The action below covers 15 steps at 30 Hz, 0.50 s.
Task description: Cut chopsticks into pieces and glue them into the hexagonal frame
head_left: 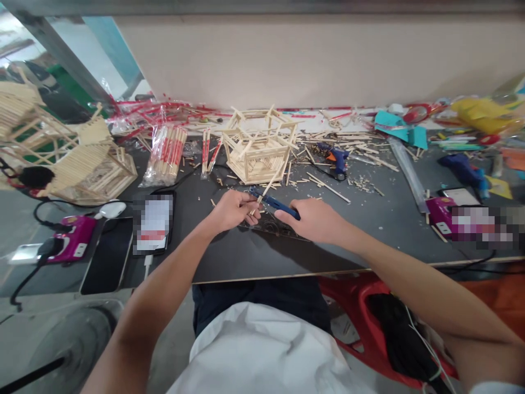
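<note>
My left hand (238, 210) is closed, its fingers pinching a thin wooden chopstick (269, 185) that slants up and away to the right. My right hand (314, 219) is wrapped round the handle of a long blue hand tool (279, 206), whose exact kind I cannot make out. The tool's far end lies across the stick, right by my left fingertips. Beneath both hands is a dark, flat piece (274, 229) on the grey table. Just beyond them stands a many-sided frame built of wooden sticks (258, 156).
Wrapped chopsticks (166, 153) lie back left, near a larger stick model (90, 164). Two phones (107, 254) and a purple power strip (76, 238) are at left. A blue glue gun (338, 158) lies right among stick offcuts; another purple strip (441, 216) sits farther right.
</note>
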Each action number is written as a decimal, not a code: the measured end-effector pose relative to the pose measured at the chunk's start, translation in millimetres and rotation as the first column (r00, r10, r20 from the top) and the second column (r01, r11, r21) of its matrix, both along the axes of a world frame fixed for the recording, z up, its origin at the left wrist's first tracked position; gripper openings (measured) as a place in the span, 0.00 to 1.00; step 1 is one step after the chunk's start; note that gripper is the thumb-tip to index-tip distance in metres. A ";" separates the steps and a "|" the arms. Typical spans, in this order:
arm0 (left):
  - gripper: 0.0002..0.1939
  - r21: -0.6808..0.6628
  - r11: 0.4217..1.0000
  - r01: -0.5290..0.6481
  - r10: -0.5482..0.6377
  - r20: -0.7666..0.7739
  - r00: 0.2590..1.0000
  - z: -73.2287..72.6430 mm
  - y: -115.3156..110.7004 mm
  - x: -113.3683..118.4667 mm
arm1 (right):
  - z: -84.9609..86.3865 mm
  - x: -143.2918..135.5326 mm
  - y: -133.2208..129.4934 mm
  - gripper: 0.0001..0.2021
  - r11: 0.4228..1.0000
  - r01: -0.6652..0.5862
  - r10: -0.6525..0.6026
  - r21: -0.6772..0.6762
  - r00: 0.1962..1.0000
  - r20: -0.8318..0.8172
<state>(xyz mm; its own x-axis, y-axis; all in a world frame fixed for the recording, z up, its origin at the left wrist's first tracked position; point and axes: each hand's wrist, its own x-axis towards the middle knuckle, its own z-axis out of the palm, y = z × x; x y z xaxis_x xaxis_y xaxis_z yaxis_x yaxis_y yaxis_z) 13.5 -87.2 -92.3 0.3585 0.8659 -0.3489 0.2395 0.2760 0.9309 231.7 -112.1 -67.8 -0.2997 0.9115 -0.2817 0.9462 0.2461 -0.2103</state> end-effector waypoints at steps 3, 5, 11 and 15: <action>0.10 -0.017 1.000 0.018 -0.018 0.000 1.000 -1.4 0.6 -0.2 | -4.1 0.6 -0.2 0.32 1.000 -0.018 0.018 0.011 1.000 0.004; 0.10 -0.033 0.999 0.030 -0.030 0.011 0.999 -3.0 0.8 -0.6 | -5.9 2.1 -0.5 0.31 0.999 -0.032 0.032 0.021 0.999 -0.004; 0.09 -0.079 0.997 0.023 -0.019 0.042 0.999 -1.1 0.1 -1.5 | -10.9 2.8 -2.6 0.29 0.996 -0.055 0.058 0.075 0.998 -0.030; 0.09 -0.051 0.999 0.019 -0.018 0.025 1.000 3.0 -1.2 -2.2 | -12.7 1.9 -3.1 0.28 0.994 -0.060 0.063 0.095 0.997 -0.036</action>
